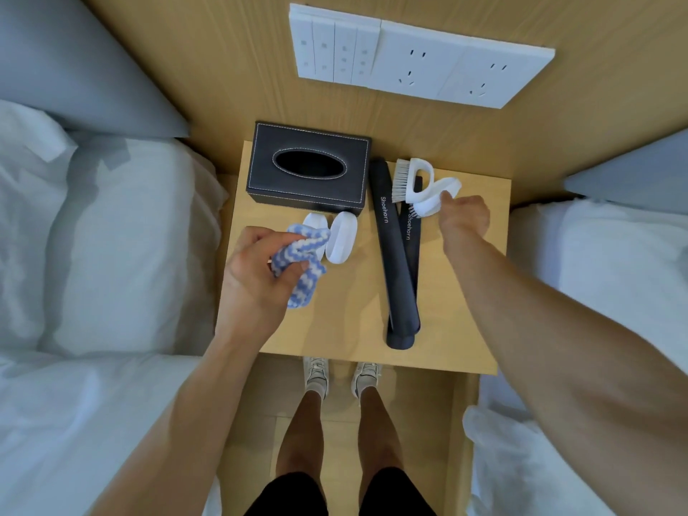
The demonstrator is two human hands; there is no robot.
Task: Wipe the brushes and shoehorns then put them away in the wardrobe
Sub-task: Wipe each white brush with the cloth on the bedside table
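Note:
On the wooden nightstand (pixel 346 329) lie two long black shoehorns (pixel 394 255), one partly over the other. Two white brushes lie at their far end: one on its side with bristles to the left (pixel 407 180), the other (pixel 433 199) under my right hand's fingertips. My right hand (pixel 465 217) pinches this second brush at its near edge. My left hand (pixel 257 266) grips a bunched blue-and-white cloth (pixel 301 262) above the table. Two more white brushes (pixel 340 236) lie back-up beside the cloth, the left one partly hidden by it.
A black tissue box (pixel 309 169) stands at the back left of the nightstand. A white switch and socket panel (pixel 417 57) is on the wooden wall behind. White beds (pixel 93 236) flank the nightstand on both sides. My feet stand on the floor below.

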